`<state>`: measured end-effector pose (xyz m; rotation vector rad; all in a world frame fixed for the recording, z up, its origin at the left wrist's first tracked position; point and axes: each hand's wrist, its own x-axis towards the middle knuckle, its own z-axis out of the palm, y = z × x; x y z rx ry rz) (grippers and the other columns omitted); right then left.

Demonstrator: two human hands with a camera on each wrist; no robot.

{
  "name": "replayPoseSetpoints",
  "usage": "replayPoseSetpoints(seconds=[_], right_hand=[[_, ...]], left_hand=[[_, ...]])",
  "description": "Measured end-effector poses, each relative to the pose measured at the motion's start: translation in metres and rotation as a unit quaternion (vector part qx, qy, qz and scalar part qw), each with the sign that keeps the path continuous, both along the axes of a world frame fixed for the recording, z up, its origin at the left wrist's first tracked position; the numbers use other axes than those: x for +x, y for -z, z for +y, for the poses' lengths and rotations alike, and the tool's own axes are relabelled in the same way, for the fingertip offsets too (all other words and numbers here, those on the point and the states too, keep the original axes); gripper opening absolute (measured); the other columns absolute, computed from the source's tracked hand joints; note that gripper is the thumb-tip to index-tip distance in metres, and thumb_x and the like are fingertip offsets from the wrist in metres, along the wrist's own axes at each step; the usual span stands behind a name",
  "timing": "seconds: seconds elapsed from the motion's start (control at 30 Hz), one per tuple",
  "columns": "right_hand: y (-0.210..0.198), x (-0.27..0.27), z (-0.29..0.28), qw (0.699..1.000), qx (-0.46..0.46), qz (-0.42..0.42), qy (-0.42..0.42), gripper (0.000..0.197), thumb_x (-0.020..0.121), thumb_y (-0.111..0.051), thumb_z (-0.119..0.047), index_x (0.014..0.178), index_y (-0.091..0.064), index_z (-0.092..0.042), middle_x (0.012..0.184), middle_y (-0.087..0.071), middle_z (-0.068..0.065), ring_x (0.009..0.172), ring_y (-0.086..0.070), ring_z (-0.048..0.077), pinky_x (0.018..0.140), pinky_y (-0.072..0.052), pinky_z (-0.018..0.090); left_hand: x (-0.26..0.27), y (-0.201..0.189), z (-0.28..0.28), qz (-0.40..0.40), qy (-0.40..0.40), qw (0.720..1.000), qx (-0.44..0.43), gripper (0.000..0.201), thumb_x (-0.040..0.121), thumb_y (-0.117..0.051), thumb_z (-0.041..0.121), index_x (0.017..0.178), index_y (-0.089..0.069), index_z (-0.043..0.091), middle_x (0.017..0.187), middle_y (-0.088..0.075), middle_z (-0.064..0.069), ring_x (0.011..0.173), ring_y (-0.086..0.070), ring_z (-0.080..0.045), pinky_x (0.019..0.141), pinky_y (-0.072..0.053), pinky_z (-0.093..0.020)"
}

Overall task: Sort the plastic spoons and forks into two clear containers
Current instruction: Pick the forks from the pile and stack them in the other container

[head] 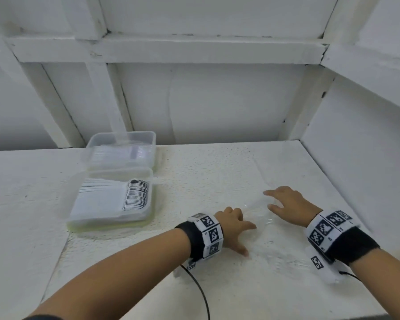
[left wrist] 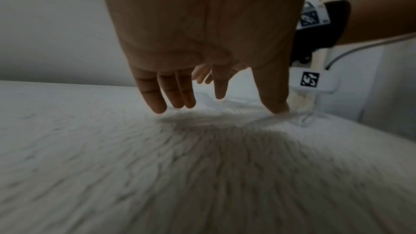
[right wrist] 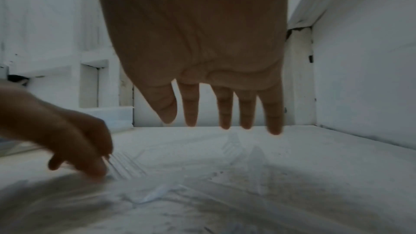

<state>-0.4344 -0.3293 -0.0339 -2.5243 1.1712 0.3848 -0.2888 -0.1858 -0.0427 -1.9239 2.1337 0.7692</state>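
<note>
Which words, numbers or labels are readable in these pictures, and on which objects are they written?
No text is readable.
Black-and-white square code markers on the left wristband: patterns only; the tiny print beside them is too small to read.
The same kind of markers on the right wristband: likewise.
Single marker on the white wrist camera housing: pattern, no letters.
Two clear plastic containers: no label seen.

The clear cutlery (head: 259, 213) between the hands, lower centre of the head view, nearly vanishes against the white table (head: 217, 172); spoons or forks cannot be told there. Motion blur smears the table's lower half in the left wrist view. The far container (head: 121, 148), upper left, shows contents too faint to name.
</note>
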Motion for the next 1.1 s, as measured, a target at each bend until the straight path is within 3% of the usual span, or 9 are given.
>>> replayPoseSetpoints(seconds=[0.07,0.17,0.33,0.47,0.63,0.73,0.83,0.97,1.1], right_hand=[[0.005,-0.003,-0.005,0.997,0.044,0.047,0.031,0.064,0.090,-0.049,-0.049,0.145,-0.015,-0.043,0.154,-0.012,0.013,0.139,-0.023,0.034,0.112,-0.024,0.043],[0.010,0.001,-0.006,0.994,0.066,0.085,0.027,0.074,0.087,-0.052,-0.052,0.145,-0.007,-0.044,0.154,-0.008,0.014,0.139,-0.024,0.036,0.112,-0.026,0.046],[0.012,0.024,0.010,0.998,0.014,0.057,-0.004,0.054,0.092,-0.051,-0.033,0.141,-0.033,-0.025,0.143,-0.027,0.014,0.125,-0.042,0.031,0.104,-0.037,0.034],[0.014,0.043,0.025,0.999,0.012,-0.006,-0.037,0.036,0.093,-0.052,-0.024,0.128,-0.051,-0.017,0.137,-0.036,0.011,0.118,-0.049,0.023,0.098,-0.039,0.027],[0.000,0.056,0.031,0.997,0.023,-0.013,-0.069,0.031,0.095,-0.047,-0.029,0.124,-0.055,-0.019,0.129,-0.050,0.007,0.114,-0.052,0.020,0.093,-0.041,0.028],[-0.013,0.063,0.032,0.995,-0.058,-0.024,-0.083,0.028,0.097,-0.041,-0.030,0.117,-0.057,-0.018,0.120,-0.053,0.005,0.102,-0.055,0.020,0.083,-0.044,0.028],[-0.014,0.074,0.036,0.982,-0.087,-0.055,-0.158,0.031,0.099,-0.038,-0.021,0.124,-0.055,-0.019,0.125,-0.053,0.005,0.112,-0.050,0.021,0.091,-0.043,0.030],[-0.001,0.091,0.049,0.955,-0.113,0.082,-0.263,0.034,0.100,-0.034,-0.023,0.131,-0.049,-0.022,0.132,-0.049,0.003,0.121,-0.041,0.024,0.098,-0.035,0.040],[-0.004,0.096,0.051,0.952,-0.141,0.084,-0.257,0.028,0.099,-0.036,-0.028,0.119,-0.054,-0.024,0.119,-0.058,-0.004,0.113,-0.050,0.019,0.097,-0.028,0.041]], left_hand=[[-0.001,0.002,0.000,-0.016,0.006,1.000,-0.013,0.055,0.089,-0.057,0.043,0.137,-0.040,0.023,0.134,-0.037,-0.013,0.122,-0.036,-0.031,0.098,-0.036,-0.041],[0.008,0.002,0.003,-0.027,-0.001,0.999,-0.018,0.038,0.093,-0.052,0.036,0.125,-0.049,0.016,0.131,-0.041,-0.013,0.120,-0.038,-0.032,0.094,-0.036,-0.040],[0.030,-0.003,0.018,-0.028,-0.055,0.998,0.027,0.030,0.093,-0.051,0.032,0.115,-0.051,0.012,0.122,-0.049,-0.012,0.112,-0.045,-0.030,0.090,-0.036,-0.036],[0.053,-0.015,0.035,0.031,-0.118,0.992,0.023,0.006,0.093,-0.048,0.019,0.093,-0.044,0.014,0.097,-0.054,-0.008,0.089,-0.050,-0.024,0.074,-0.038,-0.030],[0.080,-0.034,0.056,0.091,-0.182,0.979,0.024,0.019,0.093,-0.048,0.015,0.110,-0.057,0.016,0.096,-0.070,0.000,0.081,-0.063,-0.014,0.082,-0.047,-0.025],[0.092,-0.043,0.067,0.099,-0.212,0.972,0.003,0.015,0.094,-0.046,0.016,0.105,-0.056,0.017,0.098,-0.071,0.003,0.071,-0.063,-0.009,0.076,-0.048,-0.023],[0.098,-0.044,0.076,0.091,-0.238,0.967,-0.015,0.022,0.096,-0.036,0.014,0.113,-0.050,0.017,0.103,-0.067,0.000,0.075,-0.056,-0.013,0.069,-0.042,-0.024],[0.101,-0.035,0.090,0.118,-0.300,0.944,-0.069,0.030,0.100,-0.033,0.023,0.126,-0.048,0.021,0.107,-0.062,0.001,0.091,-0.058,-0.016,0.081,-0.043,-0.025],[0.100,-0.029,0.100,0.228,-0.359,0.899,-0.108,0.013,0.099,-0.040,0.023,0.104,-0.052,0.024,0.078,-0.063,0.007,0.069,-0.062,-0.007,0.073,-0.049,-0.026]])
